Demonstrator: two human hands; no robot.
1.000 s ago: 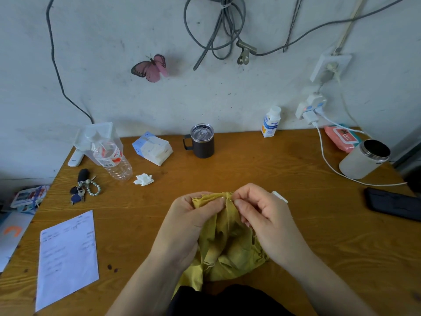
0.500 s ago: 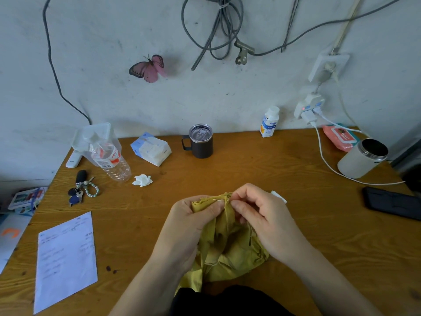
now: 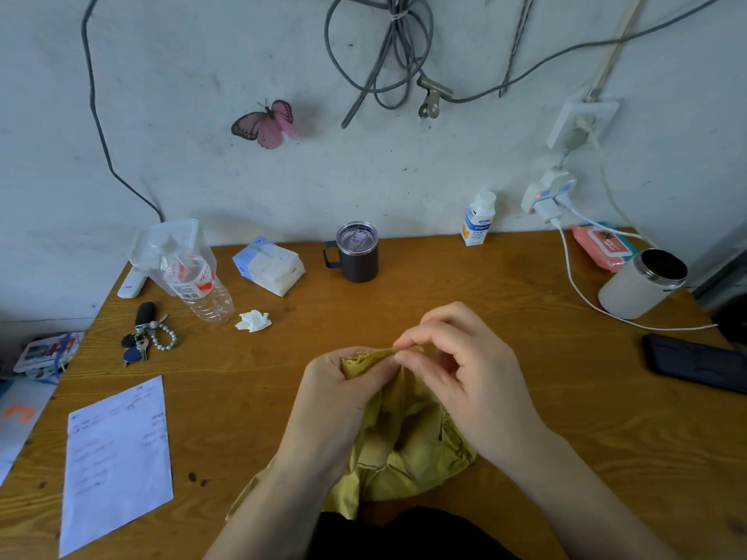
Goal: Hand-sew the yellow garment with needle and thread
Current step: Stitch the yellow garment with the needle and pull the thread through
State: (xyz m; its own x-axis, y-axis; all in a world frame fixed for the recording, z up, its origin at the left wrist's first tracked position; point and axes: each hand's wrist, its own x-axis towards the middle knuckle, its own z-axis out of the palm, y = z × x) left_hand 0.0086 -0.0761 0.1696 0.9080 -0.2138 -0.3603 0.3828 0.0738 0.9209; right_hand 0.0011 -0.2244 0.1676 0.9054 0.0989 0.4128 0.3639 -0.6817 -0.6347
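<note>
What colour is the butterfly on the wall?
Pink, with dark edges on its wings; the butterfly shows clearly in the head view.

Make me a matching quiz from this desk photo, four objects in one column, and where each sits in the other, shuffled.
Things:
1. dark mug
2. sheet of paper
3. black phone
4. yellow garment

Places:
A. front left of the table
B. right edge of the table
C. held between both hands
D. back centre, by the wall

Pairs: 1-D, 2-A, 3-B, 4-C. The left hand and right hand both pinch the garment's top edge.
</note>
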